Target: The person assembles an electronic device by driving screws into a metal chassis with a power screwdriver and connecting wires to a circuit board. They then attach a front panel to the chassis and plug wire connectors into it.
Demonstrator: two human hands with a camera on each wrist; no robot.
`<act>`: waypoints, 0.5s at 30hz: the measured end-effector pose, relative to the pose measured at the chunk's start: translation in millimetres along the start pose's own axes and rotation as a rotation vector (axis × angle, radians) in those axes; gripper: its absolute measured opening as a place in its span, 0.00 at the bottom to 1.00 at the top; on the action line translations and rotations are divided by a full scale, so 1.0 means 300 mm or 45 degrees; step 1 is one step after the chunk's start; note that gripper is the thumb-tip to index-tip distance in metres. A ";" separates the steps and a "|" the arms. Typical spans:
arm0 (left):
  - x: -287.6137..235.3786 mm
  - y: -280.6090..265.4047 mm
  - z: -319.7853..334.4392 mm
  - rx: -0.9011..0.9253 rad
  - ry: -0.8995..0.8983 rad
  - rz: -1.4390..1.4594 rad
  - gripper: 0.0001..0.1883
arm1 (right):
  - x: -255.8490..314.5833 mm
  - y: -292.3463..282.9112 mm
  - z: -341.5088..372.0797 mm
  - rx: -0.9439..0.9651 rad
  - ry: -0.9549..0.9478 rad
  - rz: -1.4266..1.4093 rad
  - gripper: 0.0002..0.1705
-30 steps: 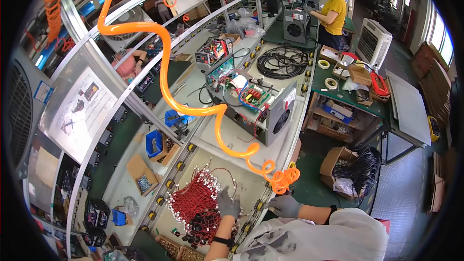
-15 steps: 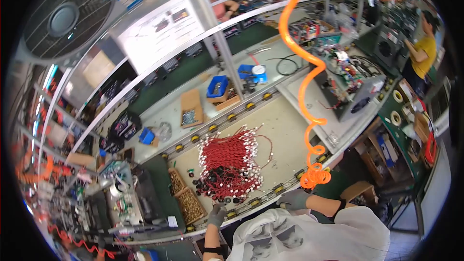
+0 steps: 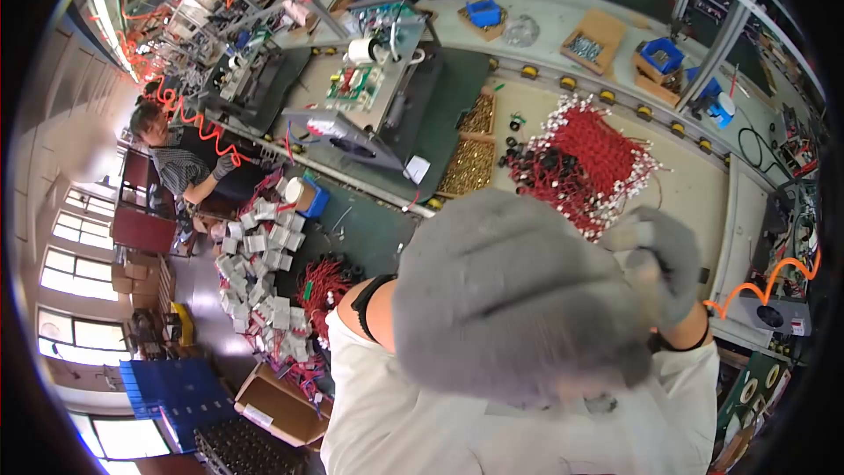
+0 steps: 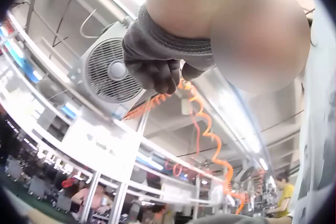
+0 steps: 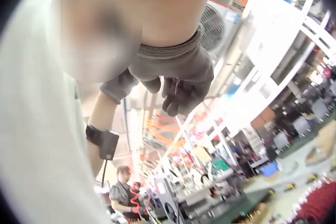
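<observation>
Both hands wear grey gloves and are raised close to the head camera. My left hand (image 3: 519, 299) looms large and blurred across the middle of the head view; in the left wrist view the same hand (image 4: 160, 56) has loosely bent fingers. Just right of it is my right hand (image 3: 664, 264), its fingers loosely curled, also in the right wrist view (image 5: 181, 79). Nothing held can be made out in either. Beyond them on the bench lies a pile of red wires (image 3: 602, 154) with white connectors and black round parts.
Cartons of brass-coloured parts (image 3: 468, 165) stand left of the wires. Further left is an opened machine (image 3: 352, 114), with a seated person (image 3: 180, 158) beyond. White-cased parts (image 3: 264, 255) lie lower left. An orange coiled hose (image 3: 765, 277) hangs at right.
The view has swung left along the bench. Both hands have risen from the bench edge towards the camera and come close together.
</observation>
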State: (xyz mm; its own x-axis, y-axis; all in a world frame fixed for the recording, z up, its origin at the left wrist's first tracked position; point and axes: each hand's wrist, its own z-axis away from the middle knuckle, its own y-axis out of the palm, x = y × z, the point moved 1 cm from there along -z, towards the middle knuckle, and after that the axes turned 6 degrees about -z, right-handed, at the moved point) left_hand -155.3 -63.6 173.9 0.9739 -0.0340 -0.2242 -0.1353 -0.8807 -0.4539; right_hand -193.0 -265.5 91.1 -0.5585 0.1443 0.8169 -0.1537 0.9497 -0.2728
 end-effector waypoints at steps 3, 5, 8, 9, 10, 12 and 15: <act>-0.085 -0.076 0.001 -0.314 -0.489 -0.189 0.14 | 0.075 0.125 -0.223 0.060 -0.439 -0.422 0.17; 0.005 -0.144 0.001 -0.333 -0.635 -0.214 0.13 | 0.098 0.169 -0.352 0.378 -0.519 -0.464 0.21; 0.085 -0.252 0.020 -0.339 -0.935 -0.339 0.13 | 0.181 0.265 -0.503 0.684 -0.256 -0.343 0.15; 0.108 -0.291 0.020 -0.338 -1.014 -0.380 0.13 | 0.152 0.283 -0.564 0.918 -0.329 -0.452 0.13; 0.129 -0.329 0.018 -0.344 -1.084 -0.421 0.13 | 0.156 0.294 -0.571 0.929 -0.327 -0.439 0.13; -0.179 -0.548 0.136 -0.362 -1.223 -0.488 0.13 | 0.165 0.314 -0.586 1.001 -0.268 -0.344 0.12; -0.072 -0.765 0.220 0.143 -0.795 -0.098 0.14 | 0.181 0.334 -0.613 1.086 -0.144 -0.182 0.15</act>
State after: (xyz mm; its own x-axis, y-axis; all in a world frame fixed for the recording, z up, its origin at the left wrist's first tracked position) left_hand -157.5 170.4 225.8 0.6968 0.3390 -0.6321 -0.1205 -0.8135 -0.5690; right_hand -89.0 -111.3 201.6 -0.5577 -0.0317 0.8294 -0.7612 0.4180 -0.4958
